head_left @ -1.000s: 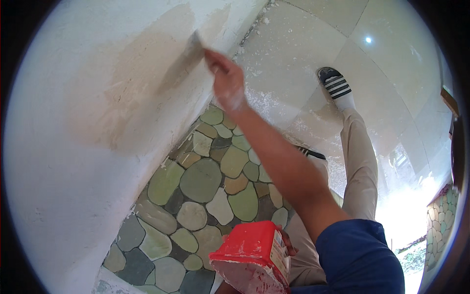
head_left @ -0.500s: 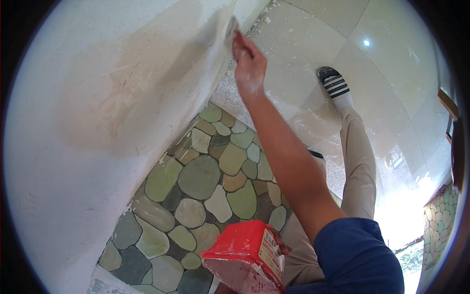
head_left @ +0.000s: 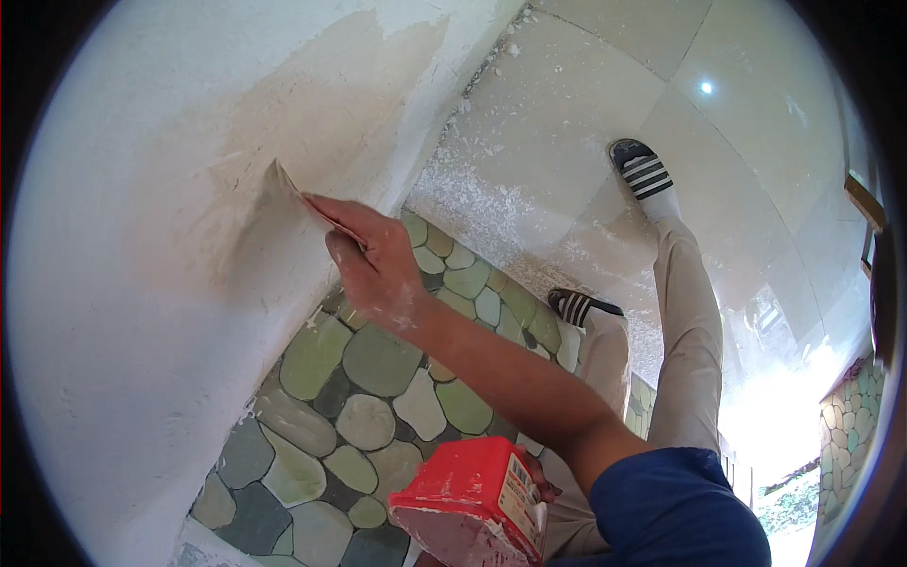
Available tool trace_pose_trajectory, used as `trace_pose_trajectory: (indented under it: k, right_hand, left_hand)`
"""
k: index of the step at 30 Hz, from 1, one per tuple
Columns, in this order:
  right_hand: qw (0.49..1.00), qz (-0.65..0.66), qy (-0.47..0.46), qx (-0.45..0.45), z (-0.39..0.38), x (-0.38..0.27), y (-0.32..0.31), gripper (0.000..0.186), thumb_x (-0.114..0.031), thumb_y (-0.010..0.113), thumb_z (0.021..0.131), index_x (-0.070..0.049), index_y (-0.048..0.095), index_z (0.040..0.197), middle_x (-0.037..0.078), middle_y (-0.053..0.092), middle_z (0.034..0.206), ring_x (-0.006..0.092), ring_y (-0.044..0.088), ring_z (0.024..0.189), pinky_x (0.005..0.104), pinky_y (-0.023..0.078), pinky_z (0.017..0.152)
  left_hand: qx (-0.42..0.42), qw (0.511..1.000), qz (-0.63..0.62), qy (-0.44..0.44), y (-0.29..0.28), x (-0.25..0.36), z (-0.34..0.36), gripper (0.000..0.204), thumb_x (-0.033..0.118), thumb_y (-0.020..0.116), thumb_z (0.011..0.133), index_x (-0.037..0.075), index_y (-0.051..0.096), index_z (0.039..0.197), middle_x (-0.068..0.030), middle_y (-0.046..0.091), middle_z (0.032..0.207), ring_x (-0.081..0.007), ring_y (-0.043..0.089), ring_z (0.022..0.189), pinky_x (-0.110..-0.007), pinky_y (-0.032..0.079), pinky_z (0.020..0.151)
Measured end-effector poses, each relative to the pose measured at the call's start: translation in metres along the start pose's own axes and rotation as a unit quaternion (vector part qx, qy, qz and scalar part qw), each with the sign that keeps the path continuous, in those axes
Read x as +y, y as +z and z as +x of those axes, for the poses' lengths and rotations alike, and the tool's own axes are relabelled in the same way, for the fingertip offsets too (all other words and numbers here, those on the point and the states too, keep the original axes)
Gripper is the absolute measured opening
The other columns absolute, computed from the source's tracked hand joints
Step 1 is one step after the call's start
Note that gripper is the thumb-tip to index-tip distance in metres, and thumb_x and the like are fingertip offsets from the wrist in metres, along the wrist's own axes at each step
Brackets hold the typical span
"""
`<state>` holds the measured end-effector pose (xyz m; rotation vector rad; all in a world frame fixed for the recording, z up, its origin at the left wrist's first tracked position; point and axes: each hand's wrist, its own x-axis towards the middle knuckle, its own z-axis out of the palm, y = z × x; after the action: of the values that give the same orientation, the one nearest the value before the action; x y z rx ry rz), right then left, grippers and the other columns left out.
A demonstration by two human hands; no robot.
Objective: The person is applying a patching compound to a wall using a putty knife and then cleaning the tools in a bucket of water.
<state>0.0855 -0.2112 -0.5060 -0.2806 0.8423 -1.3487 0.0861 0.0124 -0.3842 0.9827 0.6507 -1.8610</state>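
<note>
While our right hand closes around the handle of a putty knife, we press its flat blade against the white wall, angled so 1 edge drags across the tan patch of filler and lies nearly flush with the surface. Our forearm stretches up from the lower right in a blue sleeve, which keeps the blade at reach without leaning in. Low at the frame's edge our left hand holds a red tub tilted toward us, close enough to reload from; only a few fingertips show behind it, so we cannot tell how firmly it grips. Below the plaster runs a band of green and grey pebble stone, and beyond it pale floor tiles scattered with white crumbs. Our 2 striped slippers stand there. The knife's handle is hidden inside the fist, and the tub's contents are hard to make out.
</note>
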Motion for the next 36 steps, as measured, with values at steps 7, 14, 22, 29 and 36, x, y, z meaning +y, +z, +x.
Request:
trace_pose_trajectory:
  k: [7,14,22,29,36]
  right_hand:
    - [0.992,0.03,-0.063,0.109,0.068,0.02,-0.089,0.039,0.008,0.036,0.084,0.009,0.053,0.119,0.018,0.057,0.12,0.0238,0.055,0.112,0.0336,0.042,0.101]
    - [0.983,0.002,-0.134,0.123,0.077,0.02,-0.044,0.038,0.009,0.039,0.087,0.006,0.052,0.122,0.016,0.057,0.12,0.0196,0.054,0.111,0.0311,0.041,0.099]
    - [0.986,-0.078,-0.149,0.003,-0.05,0.024,0.071,0.048,0.013,0.043,0.082,-0.005,0.053,0.126,0.011,0.058,0.122,0.0193,0.052,0.114,0.028,0.041,0.093]
    - [0.978,0.187,-0.091,0.005,-0.037,0.041,0.017,0.033,-0.001,0.049,0.09,0.007,0.051,0.122,0.014,0.056,0.123,0.0215,0.053,0.113,0.0327,0.042,0.097]
    - [0.943,0.044,-0.28,0.174,0.043,0.088,0.011,0.043,0.007,0.044,0.086,0.005,0.045,0.129,0.014,0.056,0.121,0.0173,0.053,0.109,0.0271,0.042,0.096]
  left_hand:
    - [-0.009,1.0,0.005,0.001,0.003,0.002,-0.001,0.057,0.045,0.049,0.089,0.009,0.041,0.133,-0.0184,0.054,0.103,-0.0393,0.057,0.098,-0.059,0.041,0.092]
    - [-0.006,0.999,0.009,0.043,-0.008,0.01,-0.024,0.057,0.045,0.049,0.09,0.009,0.041,0.133,-0.0181,0.054,0.102,-0.0391,0.057,0.098,-0.058,0.041,0.091]
    - [-0.022,0.998,-0.003,0.061,-0.024,0.01,-0.05,0.056,0.044,0.049,0.09,0.01,0.041,0.133,-0.0177,0.054,0.102,-0.0389,0.057,0.097,-0.058,0.041,0.091]
    - [-0.045,0.996,-0.024,0.079,-0.043,0.001,-0.071,0.055,0.044,0.048,0.09,0.01,0.041,0.133,-0.0175,0.054,0.102,-0.0388,0.057,0.097,-0.058,0.041,0.091]
    - [-0.066,0.994,-0.043,0.081,-0.059,-0.013,-0.068,0.055,0.043,0.048,0.09,0.01,0.041,0.133,-0.0172,0.054,0.101,-0.0386,0.057,0.097,-0.058,0.041,0.091]
